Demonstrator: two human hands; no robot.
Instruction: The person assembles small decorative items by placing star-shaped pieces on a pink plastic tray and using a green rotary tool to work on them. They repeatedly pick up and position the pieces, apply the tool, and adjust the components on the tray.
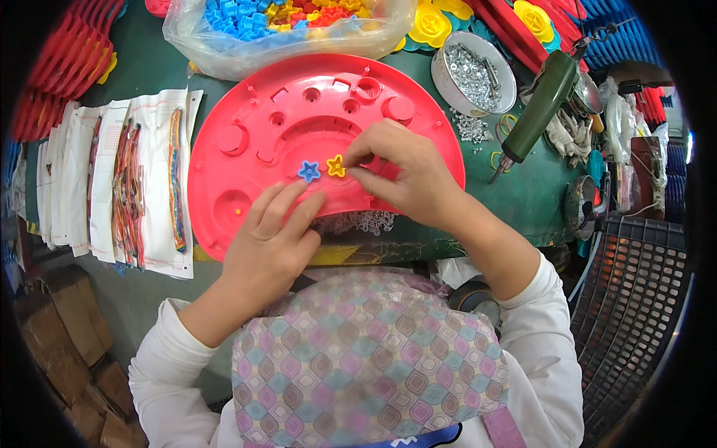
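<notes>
Pinching a yellow star piece [336, 166] on the pink round tray [246, 127], the right hand [403, 175] works beside the left hand [272, 243], fingers loose under a blue star piece [308, 172], below a clear bag [284, 26] of coloured pieces and a screw-filled bowl [478, 75] at the green table's [534, 198] crowded edge.

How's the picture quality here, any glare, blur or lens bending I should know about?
Head view: even, bright light with soft shadows; strong fisheye bending, with a black rim around the circle; the centre is sharp, where the right hand pinches the yellow gear and the left hand rests by the blue gear on the red plastic shell; mild glare on the clear bag; edges look softer.
</notes>
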